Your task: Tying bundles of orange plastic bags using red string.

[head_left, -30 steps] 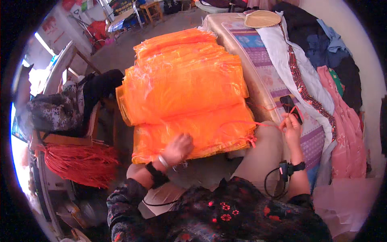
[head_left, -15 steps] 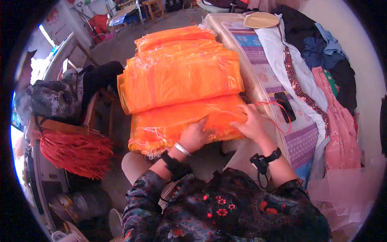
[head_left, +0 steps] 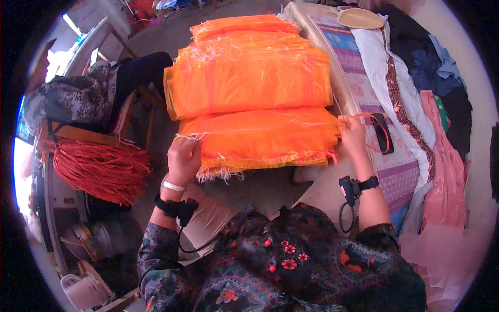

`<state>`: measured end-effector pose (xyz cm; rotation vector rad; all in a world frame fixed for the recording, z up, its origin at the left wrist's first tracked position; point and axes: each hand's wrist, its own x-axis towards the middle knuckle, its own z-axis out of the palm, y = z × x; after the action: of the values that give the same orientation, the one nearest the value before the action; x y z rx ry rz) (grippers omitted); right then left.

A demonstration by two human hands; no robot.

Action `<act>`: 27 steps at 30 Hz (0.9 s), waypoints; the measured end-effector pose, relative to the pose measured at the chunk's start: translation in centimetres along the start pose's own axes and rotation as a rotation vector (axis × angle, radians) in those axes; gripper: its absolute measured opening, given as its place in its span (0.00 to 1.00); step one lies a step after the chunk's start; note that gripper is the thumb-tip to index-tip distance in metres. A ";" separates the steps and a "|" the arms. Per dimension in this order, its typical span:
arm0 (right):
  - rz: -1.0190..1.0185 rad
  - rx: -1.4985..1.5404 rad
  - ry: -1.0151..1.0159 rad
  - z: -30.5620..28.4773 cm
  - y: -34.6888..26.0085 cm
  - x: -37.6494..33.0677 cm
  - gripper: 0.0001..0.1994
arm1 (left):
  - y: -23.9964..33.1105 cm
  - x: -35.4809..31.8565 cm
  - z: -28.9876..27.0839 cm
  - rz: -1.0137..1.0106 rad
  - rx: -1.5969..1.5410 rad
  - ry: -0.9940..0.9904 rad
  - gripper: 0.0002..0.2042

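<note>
Both hands gripping orange mesh stack [head_left: 262, 138]

Patterned bed [head_left: 358, 93] under orange mesh sacks [head_left: 254, 88], black phone [head_left: 383, 133], clothes [head_left: 442, 104].

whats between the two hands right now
In the head view, the near stack of orange mesh bags spans the whole stretch: the left hand grips its frayed left end, the right hand its right end.

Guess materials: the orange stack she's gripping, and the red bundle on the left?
Orange mesh bags: look like woven plastic netting, translucent with a slight sheen; loose threads fray at the edge near the left hand. Red bundle: thin strands, likely plastic twine, though fibre is possible.
</note>
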<state>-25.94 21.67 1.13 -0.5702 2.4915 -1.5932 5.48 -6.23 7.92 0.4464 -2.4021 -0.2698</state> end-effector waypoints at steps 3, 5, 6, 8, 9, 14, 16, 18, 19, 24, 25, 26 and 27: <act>-0.072 0.129 -0.081 -0.4 2.9 -0.3 0.15 | -0.6 0.0 -1.3 -0.152 -0.278 0.213 0.04; 0.240 0.323 -0.189 -1.5 -1.5 -2.1 0.18 | -1.7 1.0 -2.3 -0.474 -0.299 0.316 0.04; 0.324 0.329 -0.211 -2.5 -2.0 -2.1 0.19 | -3.0 1.4 -1.7 -0.559 -0.358 0.234 0.05; 0.262 0.381 -0.307 -2.9 -2.5 -2.4 0.19 | -7.1 0.9 0.1 -0.981 -0.697 -0.067 0.04; 0.216 0.414 -0.362 -3.1 -2.3 -2.4 0.19 | -8.3 1.1 1.0 -1.074 -0.910 -0.155 0.04; 0.341 0.503 -0.543 -3.3 0.9 -1.6 0.17 | -16.9 1.8 6.7 -1.159 -1.884 -0.855 0.13; 0.454 0.512 -0.592 -2.3 2.7 -1.0 0.16 | -20.6 1.5 11.1 -1.129 -1.858 -0.944 0.11; 0.520 0.574 -0.583 -1.5 3.4 -0.9 0.12 | -20.9 2.0 13.4 -1.096 -1.832 -1.061 0.09; 0.538 0.565 -0.548 -1.2 2.7 -1.4 0.12 | -20.3 2.3 14.8 -1.184 -1.481 -0.910 0.06; 0.190 -0.122 -0.308 1.8 1.9 -2.8 0.19 | -15.6 3.8 14.0 -1.293 -1.013 -0.792 0.06; 0.036 -0.258 -0.284 2.3 2.3 -3.0 0.20 | -16.5 3.1 14.6 -1.277 -1.075 -0.757 0.06; 0.066 -0.280 -0.253 2.1 2.4 -3.1 0.20 | -13.8 4.0 14.3 -1.356 -1.153 -0.621 0.06; 0.073 -0.311 -0.249 1.9 2.1 -2.9 0.21 | -11.2 5.2 13.5 -1.433 -1.225 -0.476 0.06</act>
<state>-23.23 21.94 -1.82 -0.6600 2.5461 -1.0417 -4.34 -17.48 -2.64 1.4243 -1.3221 -2.3951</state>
